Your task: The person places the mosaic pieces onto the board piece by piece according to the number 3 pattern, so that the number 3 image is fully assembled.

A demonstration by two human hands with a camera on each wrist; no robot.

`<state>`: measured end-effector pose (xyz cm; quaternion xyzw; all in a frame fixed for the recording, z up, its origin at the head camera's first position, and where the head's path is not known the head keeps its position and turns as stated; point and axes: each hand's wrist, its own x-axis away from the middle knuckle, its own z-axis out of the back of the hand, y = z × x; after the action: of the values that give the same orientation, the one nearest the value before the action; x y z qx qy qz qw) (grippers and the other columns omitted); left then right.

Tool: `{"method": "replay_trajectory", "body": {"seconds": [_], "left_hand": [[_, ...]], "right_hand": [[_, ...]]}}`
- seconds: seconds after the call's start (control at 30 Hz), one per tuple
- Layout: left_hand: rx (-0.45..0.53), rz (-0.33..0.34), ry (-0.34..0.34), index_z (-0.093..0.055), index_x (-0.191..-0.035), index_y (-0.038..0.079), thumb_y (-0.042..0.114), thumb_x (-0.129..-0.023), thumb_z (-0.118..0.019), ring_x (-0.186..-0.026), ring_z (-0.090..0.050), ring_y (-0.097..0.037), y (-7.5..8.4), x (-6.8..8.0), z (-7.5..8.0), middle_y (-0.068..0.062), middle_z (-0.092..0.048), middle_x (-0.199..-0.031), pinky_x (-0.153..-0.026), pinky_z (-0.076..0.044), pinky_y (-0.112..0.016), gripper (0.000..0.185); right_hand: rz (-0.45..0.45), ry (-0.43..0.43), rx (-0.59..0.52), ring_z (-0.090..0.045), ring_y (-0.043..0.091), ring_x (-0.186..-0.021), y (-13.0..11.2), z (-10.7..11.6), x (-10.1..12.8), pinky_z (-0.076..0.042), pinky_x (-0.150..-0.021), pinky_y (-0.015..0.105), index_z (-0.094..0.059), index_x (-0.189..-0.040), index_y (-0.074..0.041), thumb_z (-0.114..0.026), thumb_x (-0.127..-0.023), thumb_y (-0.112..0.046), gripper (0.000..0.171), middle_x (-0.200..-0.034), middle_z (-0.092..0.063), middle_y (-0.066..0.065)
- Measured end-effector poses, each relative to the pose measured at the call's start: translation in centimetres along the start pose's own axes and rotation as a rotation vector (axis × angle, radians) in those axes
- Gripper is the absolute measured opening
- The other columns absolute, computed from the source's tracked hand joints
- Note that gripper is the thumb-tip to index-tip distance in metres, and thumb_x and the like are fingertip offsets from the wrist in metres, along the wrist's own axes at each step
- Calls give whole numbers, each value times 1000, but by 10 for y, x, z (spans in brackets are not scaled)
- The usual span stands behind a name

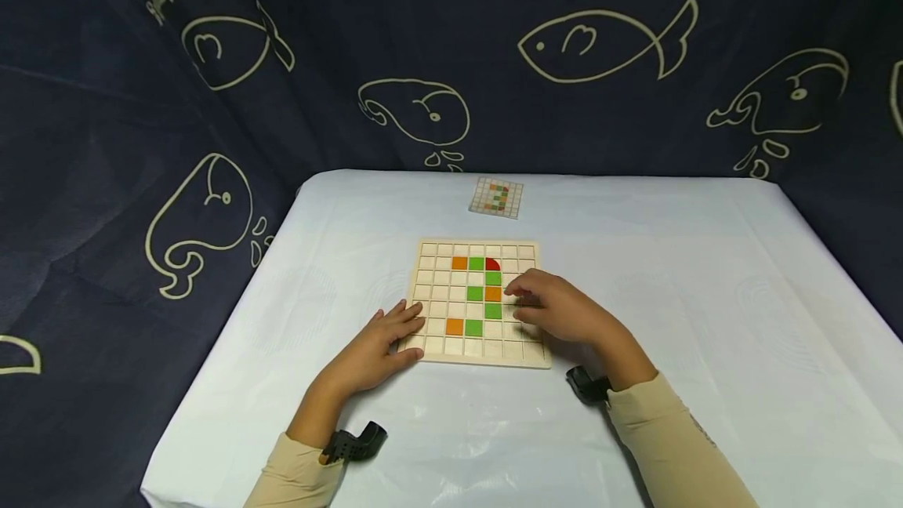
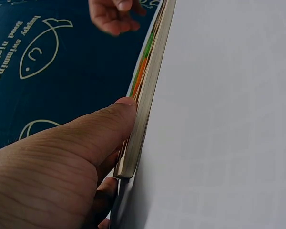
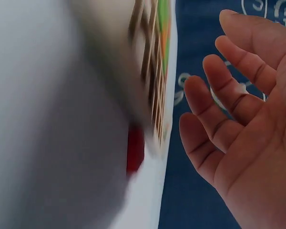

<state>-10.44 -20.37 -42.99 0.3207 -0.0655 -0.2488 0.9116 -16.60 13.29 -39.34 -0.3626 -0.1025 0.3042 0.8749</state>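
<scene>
A wooden grid board [image 1: 487, 363] lies flat on the table, with several green and orange square tiles and one red rounded-corner tile [image 1: 491, 264] in its cells. My left hand [image 1: 384, 341] rests spread on the board's left side, thumb at the near-left corner; the left wrist view shows the thumb [image 2: 117, 119] against the edge. Over the board's right side hovers my right hand [image 1: 560, 308], fingers loosely bent. In the right wrist view its fingers [image 3: 224, 86] hold nothing visible. A red piece [image 3: 135, 150] shows there beside the blurred board edge; its shape is unclear.
A small card [image 1: 496, 197] printed with a coloured grid pattern lies behind the board. White cloth covers the table [image 1: 705, 296]. Dark blue fabric [image 1: 423, 22] with fish and whale outlines hangs behind and at the left. Each wrist bears a black strap-on camera [image 1: 360, 441].
</scene>
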Motion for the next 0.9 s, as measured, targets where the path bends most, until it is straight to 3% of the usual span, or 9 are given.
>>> {"method": "replay_trajectory", "body": {"seconds": [0.3, 0.57, 0.9], "left_hand": [[-1, -5, 3, -53, -143, 2, 29, -95, -69, -149, -20, -29, -1, 0, 0, -9, -37, -156, -118, -9, -59, 56], [10, -7, 2, -53, -143, 2, 28, -96, -69, -149, -20, -29, -1, 0, -1, -10, -37, -156, -117, -9, -61, 56], [19, -1, -3, -52, -143, 2, 28, -96, -69, -149, -20, -29, 0, 0, -1, -10, -36, -156, -117, -8, -60, 57]], "right_hand": [[-92, 40, 123, -57, 23, -97, 26, 19, 16, -48, -88, 44, -66, -117, -2, -70, -90, -7, 28, -110, -63, 9], [-169, 12, 149, -56, 25, -105, 37, 26, 24, -45, -99, 50, -67, -115, -4, -73, -87, -8, 29, -112, -63, 7], [-159, -43, 157, -53, 29, -108, 45, 26, 28, -41, -102, 53, -67, -116, -5, -73, -87, -8, 29, -113, -63, 8]]}}
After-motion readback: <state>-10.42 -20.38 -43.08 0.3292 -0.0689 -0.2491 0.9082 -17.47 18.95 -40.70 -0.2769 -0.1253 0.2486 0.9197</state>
